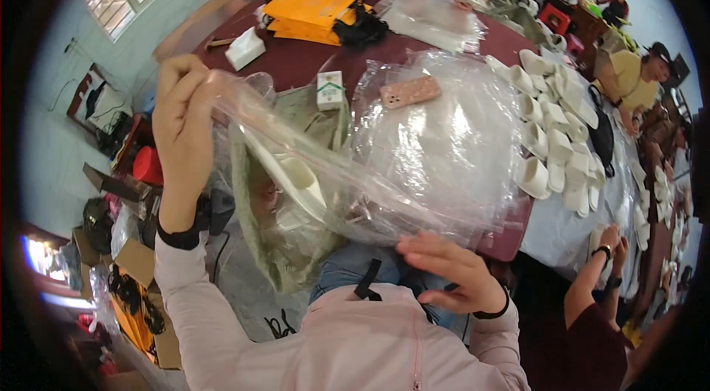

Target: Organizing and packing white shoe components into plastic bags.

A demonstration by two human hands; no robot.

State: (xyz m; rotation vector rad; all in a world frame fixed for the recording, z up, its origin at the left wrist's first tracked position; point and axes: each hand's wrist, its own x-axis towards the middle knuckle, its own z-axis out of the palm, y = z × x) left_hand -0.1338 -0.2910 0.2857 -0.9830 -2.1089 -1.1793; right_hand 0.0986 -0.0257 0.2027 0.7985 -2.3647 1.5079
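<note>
My left hand [185,110] is raised at the left, its fingers pinched on one end of a clear plastic bag [355,169]. The bag stretches slantwise down to the right in front of me. A white slipper [299,180] shows through clear plastic below it; whether it lies inside this bag I cannot tell. My right hand [458,272] is at the bag's lower right end, fingers stretched out and apart, slightly blurred. Its fingertips are close to the plastic, and contact is unclear. Behind the slipper hangs a greenish woven sack [259,243], partly covered by the bag.
Flat clear bags [458,139] lie stacked on the dark red table [296,73], a pink-cased phone [410,92] on top. Nearby are a white-green box [330,90], tissues [245,48] and yellow bags [307,10]. White slippers [555,125] are heaped at right. Other people work around.
</note>
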